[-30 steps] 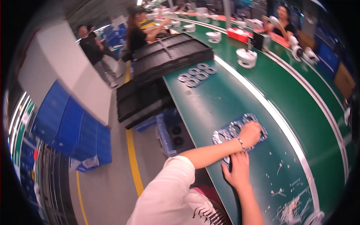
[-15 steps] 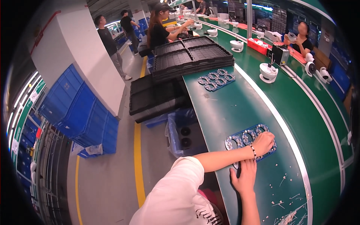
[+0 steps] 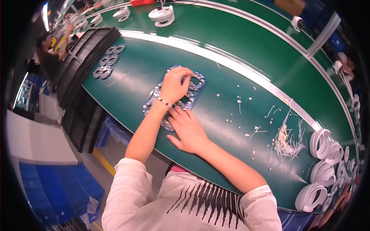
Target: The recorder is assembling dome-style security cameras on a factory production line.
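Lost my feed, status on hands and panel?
Left hand gripping the ring panel. Right hand flat on its near end. Loose scraps to the right, clear.

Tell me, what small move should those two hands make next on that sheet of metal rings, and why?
Probably snap one ring free. The left hand already pinches at the far end of the ring sheet, while the right hand lies flat on its near end, pinning it to the green table. Loose offcuts lie to the right, which hints that parts get broken out here.
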Demonstrator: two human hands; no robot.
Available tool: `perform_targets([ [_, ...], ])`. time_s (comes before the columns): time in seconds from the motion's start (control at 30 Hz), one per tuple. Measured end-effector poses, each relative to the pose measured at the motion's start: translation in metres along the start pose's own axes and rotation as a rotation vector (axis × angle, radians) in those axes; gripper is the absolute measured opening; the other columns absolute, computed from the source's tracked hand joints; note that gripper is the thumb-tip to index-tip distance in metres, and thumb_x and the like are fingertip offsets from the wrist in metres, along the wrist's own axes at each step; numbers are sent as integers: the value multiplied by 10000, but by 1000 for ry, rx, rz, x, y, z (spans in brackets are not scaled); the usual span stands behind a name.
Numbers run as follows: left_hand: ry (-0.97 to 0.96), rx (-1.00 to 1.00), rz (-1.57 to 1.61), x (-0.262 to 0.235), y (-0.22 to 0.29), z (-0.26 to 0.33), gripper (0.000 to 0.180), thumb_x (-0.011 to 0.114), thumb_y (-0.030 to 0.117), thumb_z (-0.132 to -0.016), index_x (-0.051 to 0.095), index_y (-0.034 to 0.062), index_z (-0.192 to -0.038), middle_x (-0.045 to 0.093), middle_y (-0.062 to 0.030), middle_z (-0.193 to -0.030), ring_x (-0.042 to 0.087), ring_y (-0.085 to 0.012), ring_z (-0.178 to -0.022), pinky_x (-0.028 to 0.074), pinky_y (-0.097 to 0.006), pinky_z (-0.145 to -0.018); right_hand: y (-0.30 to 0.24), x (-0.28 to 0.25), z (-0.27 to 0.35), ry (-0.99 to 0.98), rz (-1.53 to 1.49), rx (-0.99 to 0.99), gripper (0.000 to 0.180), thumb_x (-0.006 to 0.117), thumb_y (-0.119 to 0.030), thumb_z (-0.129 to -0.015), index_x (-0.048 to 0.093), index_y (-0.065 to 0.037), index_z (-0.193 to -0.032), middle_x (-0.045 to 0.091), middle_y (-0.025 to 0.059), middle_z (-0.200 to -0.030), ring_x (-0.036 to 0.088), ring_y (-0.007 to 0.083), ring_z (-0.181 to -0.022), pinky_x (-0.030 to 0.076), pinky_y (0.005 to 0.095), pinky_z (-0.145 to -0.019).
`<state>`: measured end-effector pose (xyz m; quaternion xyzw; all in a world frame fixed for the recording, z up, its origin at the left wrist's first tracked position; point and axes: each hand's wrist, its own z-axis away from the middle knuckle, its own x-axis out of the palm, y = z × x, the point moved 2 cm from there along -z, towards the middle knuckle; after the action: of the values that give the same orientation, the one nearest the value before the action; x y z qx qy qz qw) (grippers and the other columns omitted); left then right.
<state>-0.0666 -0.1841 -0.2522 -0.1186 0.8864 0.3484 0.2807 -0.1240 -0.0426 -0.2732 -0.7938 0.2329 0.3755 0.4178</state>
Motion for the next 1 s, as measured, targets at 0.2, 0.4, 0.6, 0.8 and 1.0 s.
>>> perform_targets([
  [0.2, -179, 46, -125, 12, 9, 10, 135, 682, 118, -656, 629, 42, -755, 601, -78, -887, 543, -262, -867, 441, -348, -753, -2, -1, 6, -3, -2, 12, 508, 610, -266, -723, 477, 23, -1119, 398, 177, -1239, 324, 321, -1210, 234, 462, -1015],
  [0.4, -146, 15, -168, 20, 13, 10, 100, 680, 107, -658, 629, 41, -713, 599, -59, -847, 546, -256, -837, 444, -358, -718, -4, -3, 5, 9, -37, 10, 530, 613, -255, -719, 449, 12, -1147, 406, 164, -1216, 332, 306, -1197, 230, 464, -1016],
  [0.6, -33, 67, -112, 26, 14, 7, 57, 660, 51, -645, 617, 26, -675, 616, -60, -791, 560, -254, -770, 447, -359, -686, -4, -2, 3, 20, -31, 19, 533, 622, -254, -707, 450, 3, -1142, 412, 156, -1201, 337, 301, -1184, 216, 467, -1021],
  [0.8, -42, 196, -44, 24, 20, 6, 61, 655, 34, -634, 609, 19, -672, 620, -61, -781, 564, -249, -755, 447, -347, -681, -4, -2, 3, 20, -41, 22, 532, 639, -248, -688, 458, 0, -1122, 413, 154, -1191, 341, 309, -1172, 222, 460, -1020],
  [1.0, -9, 178, 46, 26, 26, 10, 79, 654, 24, -636, 597, 17, -690, 629, -73, -793, 581, -240, -759, 449, -348, -705, -5, -3, 3, 22, -47, 16, 541, 641, -258, -686, 459, 12, -1118, 412, 161, -1192, 331, 318, -1178, 206, 449, -1030],
])
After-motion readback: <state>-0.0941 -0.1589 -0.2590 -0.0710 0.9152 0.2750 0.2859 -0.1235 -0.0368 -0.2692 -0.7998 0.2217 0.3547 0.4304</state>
